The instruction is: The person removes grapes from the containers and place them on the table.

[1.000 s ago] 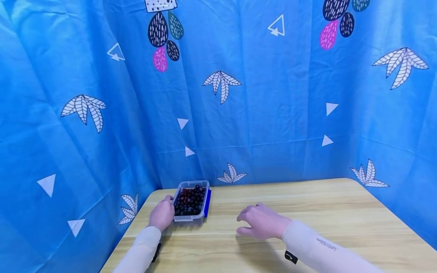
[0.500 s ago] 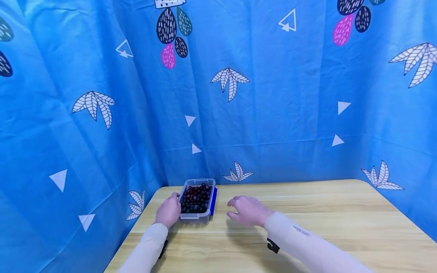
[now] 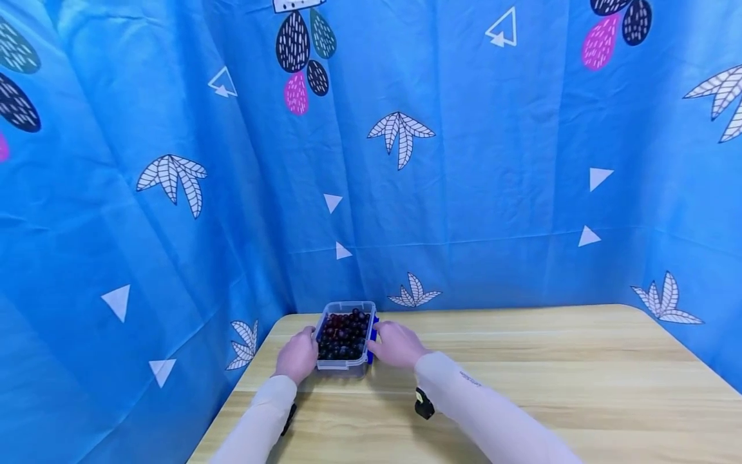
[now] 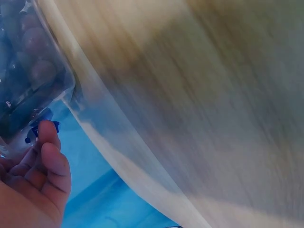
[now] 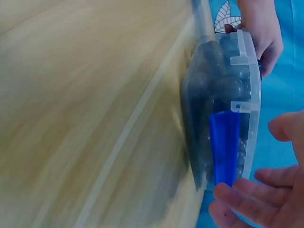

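A clear plastic food container (image 3: 342, 365) without a lid stands at the table's back left, with a blue latch (image 5: 224, 147) hanging down its right side. Dark round fruits that look like grapes (image 3: 343, 335) fill it. My left hand (image 3: 298, 356) grips the container's left wall; in the left wrist view its fingers (image 4: 56, 164) curl up against that side, by a bit of blue. My right hand (image 3: 399, 345) is at the right side. In the right wrist view its fingers (image 5: 251, 194) are spread, fingertips right at the latch's lower end, thumb apart from the rim.
The light wooden table (image 3: 522, 380) stretches to the right of the container. A blue patterned curtain (image 3: 464, 193) hangs close behind the table and along its left side. Dark bands with small devices (image 3: 424, 404) sit at the wrists.
My right hand has moved left across the table to the container's right side. My left hand has stayed at the left side. The head view has turned slightly right.
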The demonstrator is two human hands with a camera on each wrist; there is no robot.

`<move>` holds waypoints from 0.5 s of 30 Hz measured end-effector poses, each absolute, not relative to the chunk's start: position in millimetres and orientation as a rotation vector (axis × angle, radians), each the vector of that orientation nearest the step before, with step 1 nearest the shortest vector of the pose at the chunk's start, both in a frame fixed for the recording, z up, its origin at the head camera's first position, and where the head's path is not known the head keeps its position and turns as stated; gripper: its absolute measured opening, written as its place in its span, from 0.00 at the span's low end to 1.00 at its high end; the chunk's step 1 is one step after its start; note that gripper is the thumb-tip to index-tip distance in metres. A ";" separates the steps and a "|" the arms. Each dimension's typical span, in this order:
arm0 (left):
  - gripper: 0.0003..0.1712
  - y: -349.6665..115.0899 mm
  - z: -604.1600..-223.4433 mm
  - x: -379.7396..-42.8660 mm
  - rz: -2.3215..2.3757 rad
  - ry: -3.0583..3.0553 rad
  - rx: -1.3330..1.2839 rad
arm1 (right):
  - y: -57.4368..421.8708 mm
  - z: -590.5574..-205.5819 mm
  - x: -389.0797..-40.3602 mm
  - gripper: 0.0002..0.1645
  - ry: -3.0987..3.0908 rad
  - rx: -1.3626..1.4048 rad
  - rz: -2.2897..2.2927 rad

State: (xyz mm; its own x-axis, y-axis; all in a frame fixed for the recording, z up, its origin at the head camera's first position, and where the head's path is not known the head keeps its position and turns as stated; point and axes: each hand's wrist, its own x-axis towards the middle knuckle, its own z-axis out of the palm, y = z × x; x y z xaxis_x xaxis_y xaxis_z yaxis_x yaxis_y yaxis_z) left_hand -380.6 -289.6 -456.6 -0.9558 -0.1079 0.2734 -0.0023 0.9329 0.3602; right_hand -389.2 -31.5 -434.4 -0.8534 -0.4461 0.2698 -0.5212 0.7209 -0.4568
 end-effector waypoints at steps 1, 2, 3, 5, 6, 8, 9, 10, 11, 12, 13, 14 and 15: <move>0.25 -288.7 -457.0 -381.0 -0.523 -2.798 0.081 | -34.4 -434.4 -391.3 0.34 -2.790 0.771 0.817; 0.25 -288.0 -457.5 -381.5 -0.525 -2.795 0.082 | -37.2 -434.5 -393.8 0.34 -2.795 0.760 0.834; 0.25 -287.2 -457.6 -381.5 -0.522 -2.793 0.082 | -39.8 -434.7 -396.0 0.35 -2.801 0.749 0.856; 0.24 -286.4 -457.8 -381.3 -0.519 -2.785 0.079 | -44.6 -434.7 -400.1 0.34 -2.817 0.721 0.888; 0.24 -286.1 -457.8 -381.0 -0.518 -2.782 0.081 | -46.9 -434.8 -402.0 0.32 -2.823 0.707 0.896; 0.23 -285.4 -457.3 -380.2 -0.527 -2.773 0.080 | -51.1 -435.9 -405.5 0.33 -2.836 0.692 0.890; 0.23 -285.2 -457.3 -379.7 -0.528 -2.771 0.080 | -53.0 -436.6 -407.0 0.35 -2.845 0.685 0.869; 0.23 -285.1 -457.4 -379.3 -0.530 -2.769 0.079 | -54.7 -437.3 -408.5 0.36 -2.855 0.681 0.844; 0.23 -284.9 -457.2 -378.6 -0.531 -2.771 0.083 | -56.5 -438.6 -409.9 0.38 -2.864 0.681 0.820; 0.23 -285.0 -457.2 -378.2 -0.532 -2.772 0.084 | -58.0 -439.9 -411.3 0.40 -2.870 0.682 0.800; 0.23 -285.1 -457.0 -377.8 -0.532 -2.773 0.085 | -59.3 -441.3 -412.5 0.42 -2.873 0.684 0.780; 0.23 -285.3 -456.8 -377.2 -0.526 -2.775 0.087 | -60.6 -442.5 -413.5 0.43 -2.872 0.687 0.766; 0.24 -285.8 -456.7 -377.0 -0.525 -2.775 0.089 | -61.7 -443.7 -414.5 0.43 -2.866 0.689 0.751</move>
State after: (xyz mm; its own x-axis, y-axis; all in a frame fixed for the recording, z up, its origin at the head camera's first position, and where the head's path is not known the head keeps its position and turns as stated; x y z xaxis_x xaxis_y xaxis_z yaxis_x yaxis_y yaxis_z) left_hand -377.0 -285.8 -456.7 -0.9485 -0.1181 0.2939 -0.0026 0.9307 0.3658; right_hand -414.5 -61.7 -443.7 -0.8927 -0.4009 0.2057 -0.4503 0.7762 -0.4413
